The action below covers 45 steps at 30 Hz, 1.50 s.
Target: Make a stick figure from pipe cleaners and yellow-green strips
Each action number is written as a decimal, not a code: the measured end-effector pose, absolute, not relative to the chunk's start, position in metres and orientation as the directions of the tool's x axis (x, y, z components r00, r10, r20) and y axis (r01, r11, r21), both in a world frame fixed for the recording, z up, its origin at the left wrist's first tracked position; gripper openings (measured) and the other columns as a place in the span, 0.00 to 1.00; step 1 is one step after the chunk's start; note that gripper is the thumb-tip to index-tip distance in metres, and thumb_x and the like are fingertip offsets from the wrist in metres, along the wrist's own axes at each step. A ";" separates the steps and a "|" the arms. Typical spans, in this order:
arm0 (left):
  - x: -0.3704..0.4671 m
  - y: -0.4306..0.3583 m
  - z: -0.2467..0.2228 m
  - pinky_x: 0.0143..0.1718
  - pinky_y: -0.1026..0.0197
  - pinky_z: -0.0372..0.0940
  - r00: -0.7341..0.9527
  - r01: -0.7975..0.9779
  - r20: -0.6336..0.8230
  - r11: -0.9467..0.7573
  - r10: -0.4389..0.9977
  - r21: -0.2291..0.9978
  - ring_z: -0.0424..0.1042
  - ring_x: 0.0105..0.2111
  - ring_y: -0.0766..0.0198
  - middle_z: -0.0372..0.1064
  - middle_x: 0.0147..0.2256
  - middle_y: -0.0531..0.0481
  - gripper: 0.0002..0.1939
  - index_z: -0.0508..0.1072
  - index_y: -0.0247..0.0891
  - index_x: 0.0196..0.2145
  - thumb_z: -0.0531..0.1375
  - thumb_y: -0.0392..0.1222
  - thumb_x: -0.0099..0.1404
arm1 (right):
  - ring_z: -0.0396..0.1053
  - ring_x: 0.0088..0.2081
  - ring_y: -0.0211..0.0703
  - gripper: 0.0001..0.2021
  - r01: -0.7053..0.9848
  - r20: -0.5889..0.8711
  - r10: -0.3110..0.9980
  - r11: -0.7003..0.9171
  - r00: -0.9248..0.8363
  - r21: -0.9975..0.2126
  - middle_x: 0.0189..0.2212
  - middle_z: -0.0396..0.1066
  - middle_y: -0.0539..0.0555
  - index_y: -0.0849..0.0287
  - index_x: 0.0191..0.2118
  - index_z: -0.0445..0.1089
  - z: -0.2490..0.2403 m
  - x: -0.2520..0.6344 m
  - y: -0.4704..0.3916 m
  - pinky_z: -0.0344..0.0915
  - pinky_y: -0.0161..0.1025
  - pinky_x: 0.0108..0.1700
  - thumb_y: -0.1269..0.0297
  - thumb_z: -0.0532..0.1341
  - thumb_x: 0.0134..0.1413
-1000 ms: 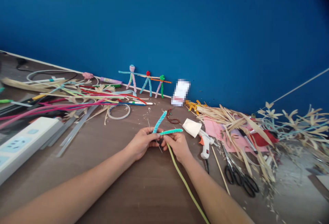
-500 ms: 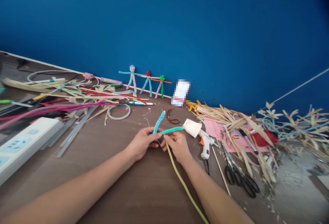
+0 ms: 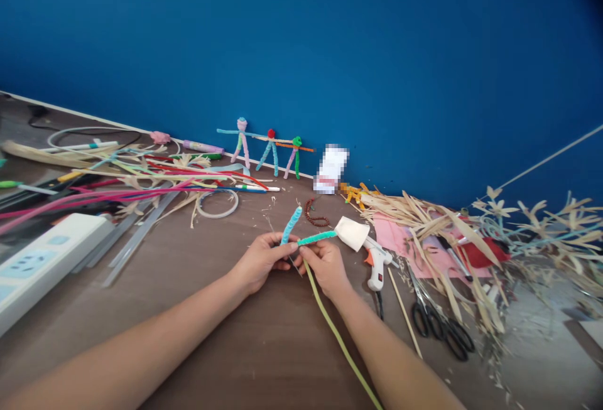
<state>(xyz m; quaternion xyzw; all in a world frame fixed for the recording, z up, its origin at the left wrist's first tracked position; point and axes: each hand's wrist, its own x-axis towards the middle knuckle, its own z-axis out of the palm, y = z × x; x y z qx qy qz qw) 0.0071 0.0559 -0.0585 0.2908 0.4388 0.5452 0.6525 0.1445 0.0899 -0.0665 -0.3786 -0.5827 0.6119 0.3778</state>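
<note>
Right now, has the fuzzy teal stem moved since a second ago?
Yes: the stem has tilted, its free end slightly higher in view, against the white plastic glue gun.

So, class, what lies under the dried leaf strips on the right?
Under the dried leaf strips, a pink sheet, a red object and the brown tabletop partly show. Whatever the strips fully cover cannot be seen.

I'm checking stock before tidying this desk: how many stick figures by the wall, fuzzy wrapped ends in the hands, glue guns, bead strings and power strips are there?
Stick figures: 3
Wrapped ends: 2 (light blue, teal)
Glue guns: 1
Bead strings: 1
Power strips: 1
Total: 8
</note>
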 end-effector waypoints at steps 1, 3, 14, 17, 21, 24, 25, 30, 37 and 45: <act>0.007 0.056 -0.059 0.21 0.69 0.61 0.021 -0.451 -0.257 0.238 0.966 0.860 0.63 0.20 0.72 0.65 0.21 0.53 0.13 0.71 0.33 0.29 0.64 0.41 0.45 | 0.62 0.14 0.31 0.09 -0.016 -0.022 0.903 -0.032 -0.429 -0.999 0.16 0.68 0.48 0.63 0.28 0.67 -0.067 0.145 0.090 0.59 0.29 0.17 0.61 0.59 0.44; 0.008 0.056 -0.058 0.20 0.70 0.60 0.018 -0.438 -0.261 0.242 0.965 0.866 0.63 0.20 0.72 0.64 0.21 0.53 0.13 0.70 0.33 0.29 0.64 0.41 0.45 | 0.62 0.15 0.30 0.09 -0.005 -0.017 0.900 -0.021 -0.435 -1.000 0.17 0.68 0.48 0.63 0.28 0.67 -0.067 0.145 0.090 0.59 0.28 0.18 0.61 0.59 0.44; 0.009 0.056 -0.059 0.19 0.70 0.58 0.001 -0.399 -0.251 0.230 0.968 0.887 0.62 0.19 0.73 0.64 0.20 0.55 0.12 0.69 0.34 0.28 0.64 0.41 0.45 | 0.62 0.15 0.31 0.09 0.055 -0.021 0.907 0.002 -0.421 -0.998 0.15 0.67 0.48 0.64 0.27 0.67 -0.062 0.143 0.087 0.60 0.29 0.19 0.61 0.59 0.45; 0.009 0.056 -0.059 0.19 0.71 0.58 -0.030 -0.375 -0.243 0.214 0.970 0.902 0.62 0.19 0.74 0.64 0.20 0.55 0.11 0.69 0.33 0.28 0.63 0.41 0.45 | 0.62 0.15 0.31 0.09 0.058 -0.001 0.907 0.026 -0.420 -0.998 0.16 0.67 0.49 0.64 0.27 0.67 -0.062 0.143 0.087 0.60 0.29 0.19 0.61 0.58 0.45; 0.009 0.057 -0.059 0.19 0.70 0.58 -0.071 -0.333 -0.218 0.182 0.973 0.925 0.61 0.19 0.74 0.65 0.21 0.55 0.11 0.70 0.33 0.27 0.63 0.41 0.46 | 0.62 0.15 0.31 0.10 0.079 0.021 0.914 0.058 -0.405 -0.995 0.17 0.68 0.50 0.64 0.27 0.67 -0.061 0.142 0.086 0.60 0.29 0.19 0.61 0.58 0.46; 0.009 0.057 -0.061 0.20 0.70 0.58 -0.096 -0.293 -0.187 0.152 0.978 0.944 0.61 0.19 0.73 0.64 0.21 0.55 0.11 0.70 0.33 0.27 0.63 0.42 0.46 | 0.62 0.15 0.31 0.10 0.109 0.013 0.924 0.060 -0.383 -0.992 0.17 0.68 0.50 0.64 0.25 0.67 -0.060 0.141 0.085 0.59 0.29 0.18 0.61 0.57 0.46; 0.009 0.057 -0.061 0.20 0.69 0.58 -0.107 -0.276 -0.173 0.138 0.979 0.951 0.61 0.20 0.73 0.64 0.21 0.55 0.11 0.70 0.33 0.27 0.62 0.42 0.46 | 0.62 0.15 0.31 0.10 0.115 0.010 0.925 0.058 -0.379 -0.992 0.16 0.68 0.50 0.64 0.24 0.67 -0.059 0.140 0.085 0.59 0.29 0.18 0.61 0.57 0.46; 0.011 0.056 -0.064 0.20 0.69 0.58 -0.151 -0.180 -0.085 0.057 0.985 0.982 0.60 0.20 0.73 0.64 0.20 0.55 0.10 0.70 0.33 0.26 0.61 0.43 0.48 | 0.62 0.15 0.32 0.11 0.101 0.002 0.930 0.043 -0.368 -0.994 0.16 0.68 0.50 0.64 0.22 0.68 -0.057 0.139 0.085 0.60 0.30 0.19 0.61 0.57 0.45; 0.012 0.055 -0.064 0.19 0.69 0.57 -0.145 -0.090 0.010 -0.023 0.989 0.996 0.58 0.18 0.73 0.60 0.19 0.57 0.09 0.65 0.34 0.24 0.58 0.43 0.51 | 0.64 0.15 0.32 0.10 0.046 -0.074 0.945 -0.063 -0.318 -0.997 0.15 0.68 0.50 0.64 0.21 0.68 -0.057 0.138 0.083 0.60 0.29 0.18 0.61 0.59 0.43; 0.009 0.053 -0.061 0.26 0.68 0.57 -0.159 0.175 0.207 -0.179 0.965 0.968 0.59 0.22 0.72 0.58 0.22 0.55 0.06 0.64 0.35 0.20 0.55 0.36 0.53 | 0.64 0.14 0.33 0.11 -0.022 -0.150 0.934 -0.166 -0.325 -0.986 0.14 0.68 0.50 0.64 0.20 0.66 -0.056 0.135 0.081 0.60 0.29 0.18 0.60 0.60 0.41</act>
